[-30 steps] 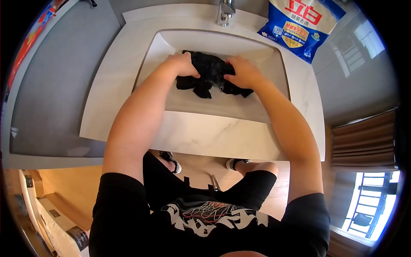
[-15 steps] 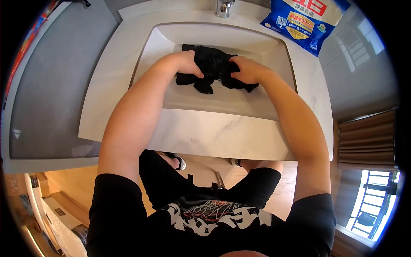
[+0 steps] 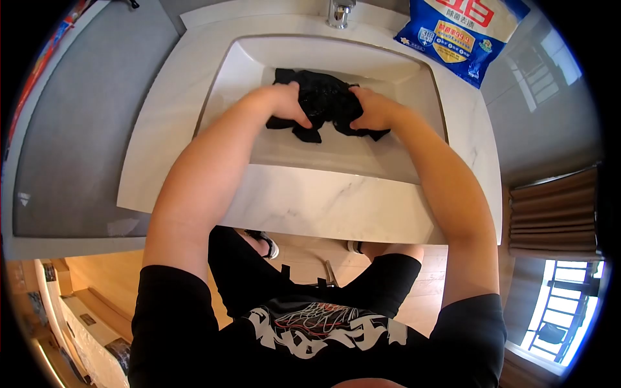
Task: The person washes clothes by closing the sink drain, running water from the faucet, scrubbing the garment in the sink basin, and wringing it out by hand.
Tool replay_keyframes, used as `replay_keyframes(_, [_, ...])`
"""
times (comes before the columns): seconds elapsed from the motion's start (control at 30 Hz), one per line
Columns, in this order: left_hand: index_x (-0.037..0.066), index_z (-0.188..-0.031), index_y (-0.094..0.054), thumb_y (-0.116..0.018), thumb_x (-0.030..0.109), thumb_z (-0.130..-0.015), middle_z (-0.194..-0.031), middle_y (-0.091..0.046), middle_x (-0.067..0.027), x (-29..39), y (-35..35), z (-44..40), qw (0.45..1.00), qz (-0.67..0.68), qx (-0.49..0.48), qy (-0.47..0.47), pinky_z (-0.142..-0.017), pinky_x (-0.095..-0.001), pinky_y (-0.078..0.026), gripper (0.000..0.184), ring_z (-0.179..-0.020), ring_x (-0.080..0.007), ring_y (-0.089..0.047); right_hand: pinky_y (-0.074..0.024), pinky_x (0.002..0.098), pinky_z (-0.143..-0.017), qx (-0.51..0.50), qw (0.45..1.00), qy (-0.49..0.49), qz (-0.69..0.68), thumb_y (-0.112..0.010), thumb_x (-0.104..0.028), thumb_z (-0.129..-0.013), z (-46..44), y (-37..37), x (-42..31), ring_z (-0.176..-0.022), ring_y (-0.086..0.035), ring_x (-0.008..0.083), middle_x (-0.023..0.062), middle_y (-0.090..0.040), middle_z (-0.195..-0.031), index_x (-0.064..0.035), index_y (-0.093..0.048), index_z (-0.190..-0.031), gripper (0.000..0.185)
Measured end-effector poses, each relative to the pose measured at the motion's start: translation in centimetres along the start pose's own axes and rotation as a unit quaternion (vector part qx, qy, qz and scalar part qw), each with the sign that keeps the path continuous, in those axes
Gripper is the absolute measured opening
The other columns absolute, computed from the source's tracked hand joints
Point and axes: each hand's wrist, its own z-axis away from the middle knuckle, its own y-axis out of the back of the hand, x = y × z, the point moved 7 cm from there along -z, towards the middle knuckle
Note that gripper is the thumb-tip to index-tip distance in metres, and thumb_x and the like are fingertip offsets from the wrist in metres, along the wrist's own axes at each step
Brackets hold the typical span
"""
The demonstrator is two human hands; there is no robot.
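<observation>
A wet-looking black garment (image 3: 323,97) lies bunched up in the white sink basin (image 3: 284,152); its exact kind is hard to make out. My left hand (image 3: 292,107) grips its left side, the thumb pointing inward and the fingers buried in the fabric. On the other side my right hand (image 3: 374,108) holds the garment's right part, its fingertips likewise hidden by the cloth. Loose flaps of fabric spread toward the front of the basin.
At the back of the marble-look counter (image 3: 310,204) stands a chrome faucet (image 3: 339,13). A blue and white detergent bag (image 3: 456,42) rests on the back right corner. A grey wall panel borders the left side.
My hands have come slightly closer together, and the middle of the garment is bunched more tightly between them. It stays in the same part of the basin.
</observation>
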Motion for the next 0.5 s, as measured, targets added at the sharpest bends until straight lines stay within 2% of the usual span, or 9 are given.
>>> replay_keyframes(0.03, [0.0, -0.152, -0.024, -0.083, 0.057, -0.063, -0.149, -0.034, -0.0336, 0.6, -0.1, 0.4, 1.0, -0.02, 0.012, 0.013, -0.111, -0.0399, -0.038, 0.121, -0.135, -0.0417, -0.041, -0.0326, 0.044, -0.114, 0.022, 0.999, 0.006, 0.045, -0.076, -0.043, -0.077, -0.9, -1.8, 0.8, -0.139, -0.034, 0.0417, 0.0223, -0.032, -0.153, -0.0055, -0.027, -0.152, 0.097])
replay_keyframes(0.07, [0.001, -0.154, -0.018, -0.076, 0.07, -0.063, -0.154, -0.02, -0.037, 1.4, -0.5, 1.1, 0.997, -0.073, -0.01, 0.035, -0.114, -0.0432, -0.033, 0.129, -0.139, -0.0481, -0.032, -0.0311, 0.0467, -0.115, 0.046, 0.995, 0.01, 0.09, -0.074, -0.049, -0.078, -1.3, -2.3, 1.3, -0.141, -0.031, 0.0438, 0.0214, -0.027, -0.157, -0.0066, -0.023, -0.154, 0.101])
replay_keyframes(0.17, [0.009, -0.157, -0.015, -0.066, 0.082, -0.065, -0.16, -0.007, -0.0309, 3.5, -0.8, 2.5, 0.981, -0.158, -0.043, 0.104, -0.111, -0.0647, -0.025, 0.128, -0.146, -0.0491, -0.015, -0.0241, 0.0536, -0.116, 0.033, 0.988, -0.064, 0.138, -0.063, -0.066, -0.08, 0.8, -1.9, -1.2, -0.145, -0.019, 0.0465, 0.0199, -0.013, -0.162, -0.0092, -0.016, -0.157, 0.106])
replay_keyframes(0.2, [0.01, -0.158, -0.014, -0.065, 0.082, -0.065, -0.16, -0.004, -0.0296, 4.1, -0.3, 2.4, 0.974, -0.211, -0.026, 0.079, -0.11, -0.0671, -0.024, 0.128, -0.147, -0.0482, -0.011, -0.0205, 0.0614, -0.114, 0.014, 0.984, -0.062, 0.168, -0.055, -0.077, -0.079, 0.7, -1.9, -1.5, -0.148, -0.014, 0.0439, 0.0176, -0.006, -0.164, -0.0161, -0.014, -0.158, 0.108])
replay_keyframes(0.27, [0.012, -0.158, -0.014, -0.064, 0.084, -0.066, -0.162, 0.001, -0.0271, 4.9, 0.4, 1.8, 0.95, -0.312, 0.007, 0.028, -0.108, -0.0718, -0.021, 0.127, -0.149, -0.0464, -0.004, -0.019, 0.0647, -0.113, 0.011, 0.977, -0.038, 0.211, -0.052, -0.08, -0.079, 0.8, -1.4, -2.1, -0.148, -0.012, 0.0441, 0.0173, -0.004, -0.164, -0.021, -0.014, -0.158, 0.106])
replay_keyframes(0.33, [0.012, -0.158, -0.014, -0.063, 0.084, -0.066, -0.162, 0.004, -0.0251, 4.7, 0.3, 0.3, 0.95, -0.308, 0.029, -0.034, -0.108, -0.0724, -0.02, 0.127, -0.149, -0.0459, 0.001, -0.0159, 0.0697, -0.111, 0.008, 0.971, -0.015, 0.238, -0.047, -0.084, -0.078, 0.2, -1.3, -1.9, -0.149, -0.007, 0.0446, 0.0168, -0.003, -0.164, -0.0267, -0.017, -0.158, 0.103])
replay_keyframes(0.37, [0.011, -0.158, -0.014, -0.062, 0.084, -0.066, -0.163, 0.005, -0.0241, 4.5, -0.1, -0.5, 0.949, -0.305, 0.038, -0.065, -0.108, -0.0727, -0.02, 0.127, -0.149, -0.0457, 0.003, -0.017, 0.0686, -0.112, 0.037, 0.971, 0.006, 0.238, -0.05, -0.082, -0.078, -0.4, -1.4, -1.6, -0.148, -0.01, 0.0451, 0.017, -0.006, -0.164, -0.0263, -0.019, -0.157, 0.102])
replay_keyframes(0.4, [0.01, -0.158, -0.018, -0.062, 0.084, -0.066, -0.163, -0.001, -0.0217, 4.0, -0.7, -1.0, 0.948, -0.302, 0.061, -0.079, -0.11, -0.0695, -0.018, 0.125, -0.15, -0.0427, 0.003, -0.018, 0.0676, -0.112, 0.064, 0.969, 0.028, 0.236, -0.052, -0.081, -0.077, -1.0, -1.7, -1.4, -0.147, -0.012, 0.0456, 0.0172, -0.008, -0.163, -0.0258, -0.021, -0.157, 0.102])
replay_keyframes(0.5, [0.009, -0.157, -0.019, -0.063, 0.082, -0.067, -0.163, -0.006, -0.0212, 3.1, -2.7, -3.6, 0.96, -0.249, 0.023, -0.127, -0.113, -0.0649, -0.015, 0.125, -0.15, -0.0402, 0.001, -0.0251, 0.0629, -0.111, 0.115, 0.968, 0.075, 0.211, -0.061, -0.073, -0.077, -1.9, -2.8, -0.3, -0.143, -0.021, 0.0451, 0.0181, -0.021, -0.157, -0.025, -0.03, -0.154, 0.096])
